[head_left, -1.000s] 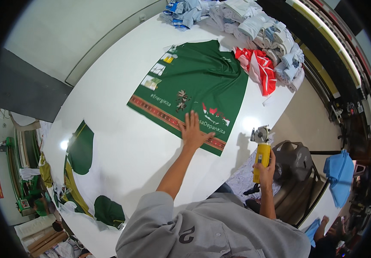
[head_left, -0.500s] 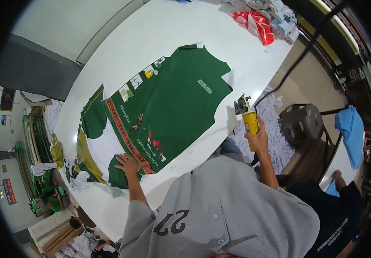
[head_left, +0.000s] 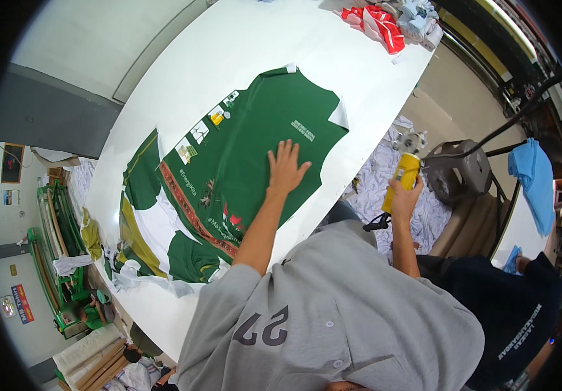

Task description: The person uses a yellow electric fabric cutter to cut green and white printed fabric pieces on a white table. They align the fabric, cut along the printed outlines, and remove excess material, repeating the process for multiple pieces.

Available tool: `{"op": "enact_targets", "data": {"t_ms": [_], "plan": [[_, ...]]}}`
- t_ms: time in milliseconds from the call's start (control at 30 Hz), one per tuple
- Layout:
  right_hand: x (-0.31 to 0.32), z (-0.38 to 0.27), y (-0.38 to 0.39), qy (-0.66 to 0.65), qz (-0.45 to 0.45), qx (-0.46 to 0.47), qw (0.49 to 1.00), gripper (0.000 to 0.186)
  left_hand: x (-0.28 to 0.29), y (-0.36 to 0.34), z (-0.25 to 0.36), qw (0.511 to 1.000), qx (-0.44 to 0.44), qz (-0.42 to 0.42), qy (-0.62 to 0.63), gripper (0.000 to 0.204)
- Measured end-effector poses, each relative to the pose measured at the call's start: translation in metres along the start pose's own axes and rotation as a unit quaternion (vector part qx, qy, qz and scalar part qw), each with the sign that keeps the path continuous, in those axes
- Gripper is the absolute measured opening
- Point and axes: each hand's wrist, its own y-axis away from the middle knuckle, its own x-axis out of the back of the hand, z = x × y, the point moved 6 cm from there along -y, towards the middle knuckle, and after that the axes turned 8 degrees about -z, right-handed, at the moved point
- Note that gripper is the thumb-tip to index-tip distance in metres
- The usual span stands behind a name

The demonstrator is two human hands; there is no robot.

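Bright light is whitening the table (head_left: pixel 193 75); fisheye distortion is bowing its edge; right of it, the cutter head (head_left: pixel 411 143) is blurring.

shirt (head_left: pixel 385 306): grey, short-sleeved | marking (head_left: pixel 273 331): large, dark, left chest | buttons (head_left: pixel 329 324): pale, round, down the front

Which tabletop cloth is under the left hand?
Large green panel with patterned red border; the left hand rests on it, not on the red and white cloth or olive piece.
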Motion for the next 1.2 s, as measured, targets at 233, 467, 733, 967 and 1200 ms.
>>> {"op": "enact_targets", "data": {"t_ms": [233, 467, 733, 967, 1200], "plan": [[0.019, -0.03, -0.048, -0.089, 0.036, -0.018, 0.995, 0.089, -0.034, -0.103, 0.135, 0.966, -0.212, -0.112, -0.094, 0.08], [0.031, -0.053, -0.156, 0.008, 0.051, 0.023, 0.998, 0.1, 0.014, -0.225, 0.114, 0.949, -0.258, 0.026, 0.178, 0.045], [0.021, -0.069, -0.246, 0.015, -0.021, 0.004, 1.0, 0.102, 0.164, -0.309, -0.189, 0.926, 0.215, 0.308, 0.033, 0.064], [-0.021, -0.069, -0.245, 0.115, -0.178, 0.037, 0.977, 0.101, 0.128, -0.15, -0.271, 0.899, 0.359, 0.252, 0.016, 0.058], [-0.057, -0.074, -0.191, 0.202, -0.283, 0.011, 0.937, 0.104, 0.066, 0.14, -0.305, 0.702, 0.697, 0.14, 0.039, 0.089]]}}
